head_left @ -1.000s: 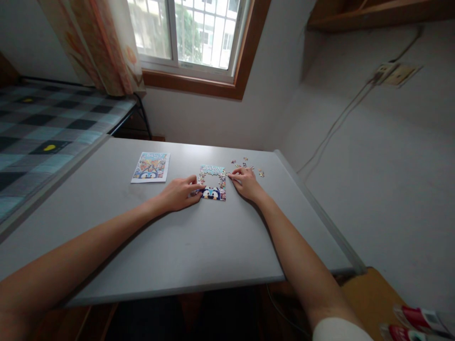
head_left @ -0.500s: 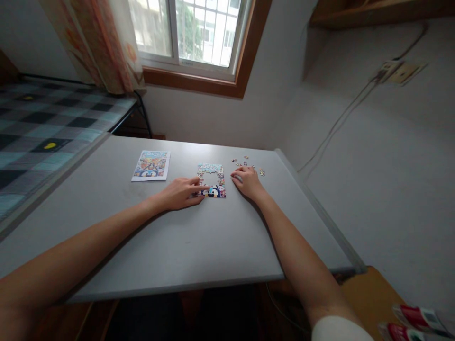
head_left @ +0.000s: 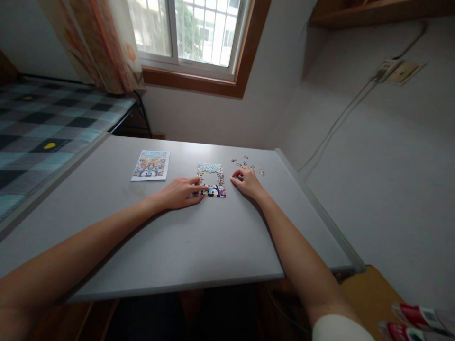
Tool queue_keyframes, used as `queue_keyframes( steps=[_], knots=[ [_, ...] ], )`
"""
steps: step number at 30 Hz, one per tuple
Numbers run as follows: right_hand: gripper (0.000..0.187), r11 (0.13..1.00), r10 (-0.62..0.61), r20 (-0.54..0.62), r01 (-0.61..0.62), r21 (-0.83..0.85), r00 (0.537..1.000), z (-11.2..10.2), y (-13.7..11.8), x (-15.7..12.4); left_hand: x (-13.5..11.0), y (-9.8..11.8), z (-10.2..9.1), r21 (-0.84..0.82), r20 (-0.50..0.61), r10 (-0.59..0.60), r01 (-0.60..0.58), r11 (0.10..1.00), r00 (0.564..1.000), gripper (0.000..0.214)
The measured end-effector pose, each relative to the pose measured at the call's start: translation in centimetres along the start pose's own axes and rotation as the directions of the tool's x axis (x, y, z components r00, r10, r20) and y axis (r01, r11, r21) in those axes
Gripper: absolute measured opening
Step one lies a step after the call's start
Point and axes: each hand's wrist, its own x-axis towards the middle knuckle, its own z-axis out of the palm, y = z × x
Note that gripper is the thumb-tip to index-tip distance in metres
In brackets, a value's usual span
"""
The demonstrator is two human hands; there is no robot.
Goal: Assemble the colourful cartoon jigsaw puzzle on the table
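A partly assembled jigsaw puzzle (head_left: pixel 216 194) lies flat on the table, with a bare gap in its middle and a blue dog face along its lower edge. My left hand (head_left: pixel 181 192) rests on the puzzle's left lower side, fingers spread, index finger stretched over the dog face. Just right of the puzzle, my right hand (head_left: pixel 248 182) is low over the table, thumb and fingers pinched at what seems to be a small puzzle piece, mostly hidden by the fingertips. Several loose puzzle pieces (head_left: pixel 262 171) are scattered beyond and beside my right hand.
A printed picture sheet (head_left: pixel 152 163) lies on the white table (head_left: pixel 170 251), left of the puzzle. Beyond the left edge is a checked bed (head_left: pixel 81 122). A wall with a socket (head_left: pixel 401 71) and hanging cable borders the right. Red-labelled bottles (head_left: pixel 415 315) are at lower right.
My right thumb and fingers have shifted slightly, so a gap now shows between them behind the fingertips. My left hand stays on the puzzle, almost unmoved.
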Motion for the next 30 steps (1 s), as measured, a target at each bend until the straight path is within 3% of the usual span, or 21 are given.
queue_keyframes(
  steps=[7,12,14,16,23,30],
  knots=[
    [0.019,0.981,0.003,0.042,-0.011,0.192,0.999,-0.1,-0.6,-0.2,-0.2,0.1,0.4,-0.033,-0.097,-0.032,0.029,0.999,0.995,0.040],
    [0.021,0.982,-0.048,-0.053,0.057,0.180,0.997,-0.3,-1.0,-0.1,-0.2,-0.1,0.7,-0.024,-0.265,-0.268,0.271,0.962,0.926,0.036],
    [0.018,0.983,-0.051,-0.104,0.068,0.172,0.993,-0.4,-1.0,0.0,-0.1,-0.2,0.7,-0.021,-0.293,-0.354,0.364,0.931,0.888,0.036],
    [0.017,0.982,-0.034,-0.142,0.059,0.177,0.989,-0.4,-0.9,0.1,0.0,-0.3,0.8,-0.034,-0.269,-0.399,0.405,0.914,0.877,0.038],
    [0.013,0.976,0.046,-0.203,-0.001,0.217,0.978,-0.4,-0.9,0.1,0.0,-0.6,1.4,-0.045,-0.168,-0.366,0.364,0.930,0.915,0.045],
    [0.011,0.971,0.034,-0.192,0.013,0.237,0.981,-0.4,-1.5,0.0,-0.1,-0.7,1.4,-0.056,-0.117,-0.291,0.286,0.957,0.950,0.044]
  ],
)
